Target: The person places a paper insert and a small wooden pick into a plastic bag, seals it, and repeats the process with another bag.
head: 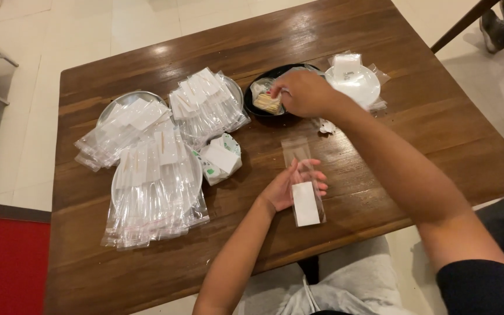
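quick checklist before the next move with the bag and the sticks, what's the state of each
1. Left hand holds the clear bag flat on the table: ok.
2. Bag mouth open: cannot tell.
3. Right hand is at the black bowl of sticks: ok.
4. Right grip has a stick pinched: cannot tell, the fingers hide it.
5. Bare table between bowl and bag: ok.
6. Piles of bags on the left sit apart from both hands: ok.

Bowl [252, 96] behind sleeve [305, 201], piles [156, 198] left
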